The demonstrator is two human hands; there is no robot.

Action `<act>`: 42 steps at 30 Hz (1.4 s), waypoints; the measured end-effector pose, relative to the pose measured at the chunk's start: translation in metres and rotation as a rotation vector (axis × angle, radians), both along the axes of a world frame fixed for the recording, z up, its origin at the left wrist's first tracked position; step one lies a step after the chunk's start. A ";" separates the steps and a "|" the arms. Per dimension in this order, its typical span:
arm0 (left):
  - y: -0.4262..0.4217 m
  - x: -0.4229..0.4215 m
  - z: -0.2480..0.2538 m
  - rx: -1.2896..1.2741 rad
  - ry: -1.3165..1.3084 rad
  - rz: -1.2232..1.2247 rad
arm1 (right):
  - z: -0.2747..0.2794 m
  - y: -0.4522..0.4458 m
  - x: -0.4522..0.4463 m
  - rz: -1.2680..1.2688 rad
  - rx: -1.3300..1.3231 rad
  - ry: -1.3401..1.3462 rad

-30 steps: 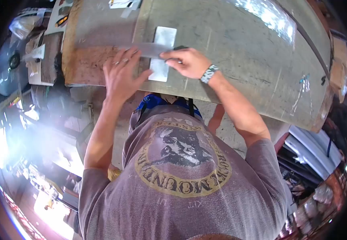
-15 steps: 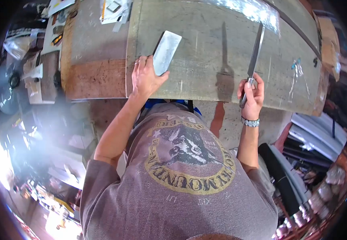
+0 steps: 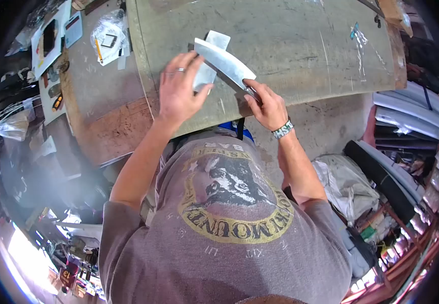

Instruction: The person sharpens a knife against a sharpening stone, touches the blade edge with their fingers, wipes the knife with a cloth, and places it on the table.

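A knife with a broad, shiny blade [image 3: 224, 58] is in my right hand [image 3: 269, 105], which is closed around its handle. The blade lies across a pale rectangular block [image 3: 205, 77] that looks like a sharpening stone, so the middle of the block is hidden; whether they touch I cannot tell. On the block's left side is my left hand [image 3: 180, 91], fingers stretched out and slightly blurred, with the fingertips close to the blade's far end. Both hands are over the worn grey-green board [image 3: 280, 50] on the workbench.
A plastic bag with papers and a pencil [image 3: 109, 43] lies at the upper left of the bench. Farther left are a phone [image 3: 50, 38] and a yellow-black cutter [image 3: 57, 102]. A small clear plastic piece [image 3: 360, 40] is on the right. Rolled material [image 3: 381, 172] stands beside me.
My right hand has brought the knife left, from upright at the right side to across the block. My left hand has loosened from the block and its fingers have spread. The view has shifted.
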State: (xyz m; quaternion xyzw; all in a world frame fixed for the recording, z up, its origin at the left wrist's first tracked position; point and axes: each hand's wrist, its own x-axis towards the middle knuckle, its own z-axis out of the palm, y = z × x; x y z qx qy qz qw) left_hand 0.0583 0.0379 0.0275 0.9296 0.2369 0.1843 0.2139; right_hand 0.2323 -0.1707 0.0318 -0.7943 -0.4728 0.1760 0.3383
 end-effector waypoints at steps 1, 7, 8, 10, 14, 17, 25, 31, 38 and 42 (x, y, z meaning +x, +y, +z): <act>-0.004 0.002 0.004 0.030 0.053 -0.053 | -0.009 -0.001 0.004 0.031 -0.008 0.011; -0.015 0.008 -0.028 0.101 0.279 -0.109 | -0.042 0.001 0.035 0.143 -0.052 -0.093; -0.018 0.009 -0.027 0.110 0.309 -0.091 | -0.041 0.000 0.038 0.150 -0.076 -0.107; -0.022 0.017 -0.024 0.101 0.324 -0.070 | -0.040 0.002 0.044 0.164 -0.059 -0.175; -0.034 0.042 -0.020 0.080 0.318 -0.098 | -0.043 -0.009 0.068 0.120 0.055 -0.167; -0.036 0.055 -0.023 0.119 0.355 -0.082 | -0.042 -0.004 0.080 0.138 -0.019 -0.163; 0.007 0.012 0.006 0.074 0.543 0.096 | -0.052 0.074 0.069 0.342 0.111 -0.104; -0.034 0.065 0.000 0.044 0.395 -0.017 | -0.035 0.023 0.097 0.232 -0.025 -0.067; -0.012 0.032 0.014 0.111 0.490 0.085 | -0.041 0.077 0.081 0.441 0.158 0.020; -0.032 0.064 0.002 0.113 0.392 0.047 | -0.036 0.034 0.115 0.317 -0.104 -0.024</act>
